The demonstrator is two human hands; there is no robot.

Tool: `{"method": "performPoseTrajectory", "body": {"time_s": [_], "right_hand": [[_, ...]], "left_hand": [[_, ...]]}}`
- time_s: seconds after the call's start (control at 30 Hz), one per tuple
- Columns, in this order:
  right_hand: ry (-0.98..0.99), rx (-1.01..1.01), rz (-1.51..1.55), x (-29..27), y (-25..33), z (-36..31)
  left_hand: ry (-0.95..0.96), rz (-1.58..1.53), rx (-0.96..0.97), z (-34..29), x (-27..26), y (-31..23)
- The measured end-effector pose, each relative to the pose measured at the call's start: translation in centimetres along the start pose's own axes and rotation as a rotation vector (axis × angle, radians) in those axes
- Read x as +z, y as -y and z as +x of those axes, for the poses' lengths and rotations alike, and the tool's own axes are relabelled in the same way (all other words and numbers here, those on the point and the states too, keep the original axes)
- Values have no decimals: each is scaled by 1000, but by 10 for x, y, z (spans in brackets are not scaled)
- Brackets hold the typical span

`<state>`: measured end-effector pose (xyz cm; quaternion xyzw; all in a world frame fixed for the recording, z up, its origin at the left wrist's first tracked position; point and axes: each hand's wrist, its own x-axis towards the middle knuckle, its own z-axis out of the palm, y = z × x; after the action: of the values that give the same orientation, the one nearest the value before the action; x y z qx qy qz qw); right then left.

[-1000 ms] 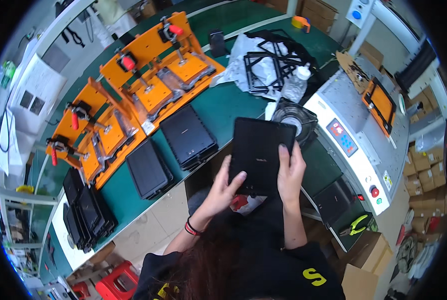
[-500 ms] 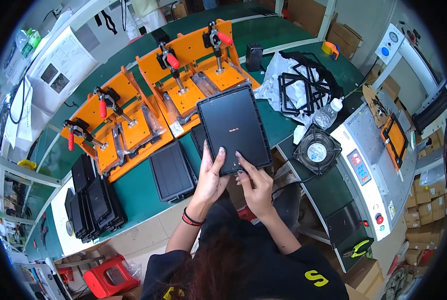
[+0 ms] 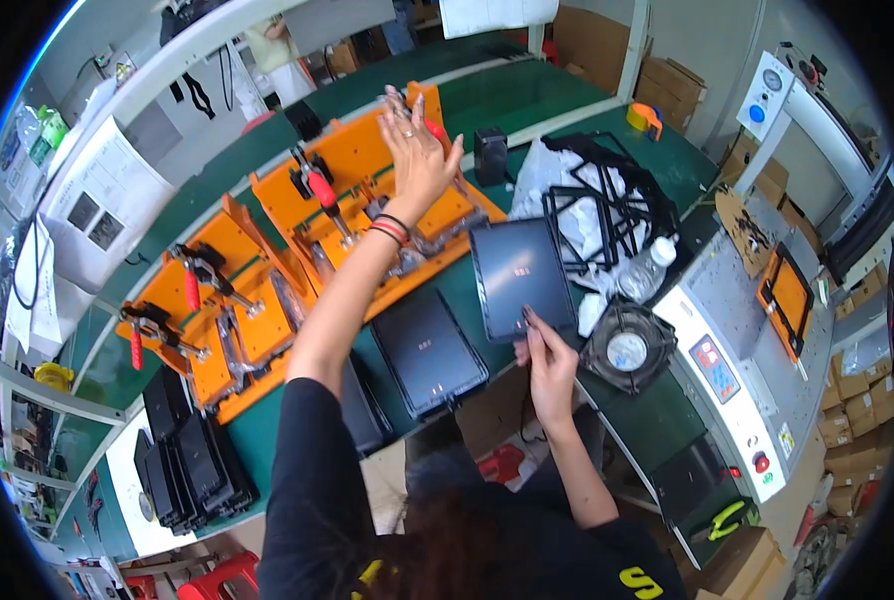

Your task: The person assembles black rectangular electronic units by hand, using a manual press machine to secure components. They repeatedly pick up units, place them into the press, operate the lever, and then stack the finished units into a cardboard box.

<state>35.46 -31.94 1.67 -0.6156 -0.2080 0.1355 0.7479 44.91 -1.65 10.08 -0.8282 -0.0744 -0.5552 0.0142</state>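
Observation:
My right hand [image 3: 549, 365] grips the lower edge of a flat black rectangular panel [image 3: 519, 270], thumb on its face. This panel is tilted above the right part of the bench. My left hand [image 3: 419, 150] is raised at the far orange fixture [image 3: 352, 165], fingers stretched out beside a toggle clamp's red handle [image 3: 435, 130]. Whether it touches the clamp is unclear. Between my arms a second black panel [image 3: 429, 350] lies face up on the green bench, partly over another black piece [image 3: 363, 410].
A second orange clamp fixture [image 3: 237, 330] stands left, with stacked black panels [image 3: 202, 460] nearer me. To the right are black frames on white plastic [image 3: 607, 195], a clear bottle [image 3: 649, 268], a fan [image 3: 627, 348] and a machine with a control panel [image 3: 715, 365].
My left hand has left the panel and reached up to the far clamp. My right hand has a panel farther right. A face-up panel now lies on the bench between my arms.

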Motion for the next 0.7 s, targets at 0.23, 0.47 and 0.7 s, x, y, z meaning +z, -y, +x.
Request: {"method": "performPoseTrajectory", "body": {"time_s": [0.23, 0.47, 0.7], "right_hand": [[64, 145, -32, 0, -22, 19], [197, 97, -38, 41, -53, 68], [231, -76, -71, 89, -115, 163]], "left_hand": [[-317, -147, -93, 96, 13, 14], [305, -112, -1095, 136, 49, 123], [280, 2, -813, 120, -25, 35]]}}
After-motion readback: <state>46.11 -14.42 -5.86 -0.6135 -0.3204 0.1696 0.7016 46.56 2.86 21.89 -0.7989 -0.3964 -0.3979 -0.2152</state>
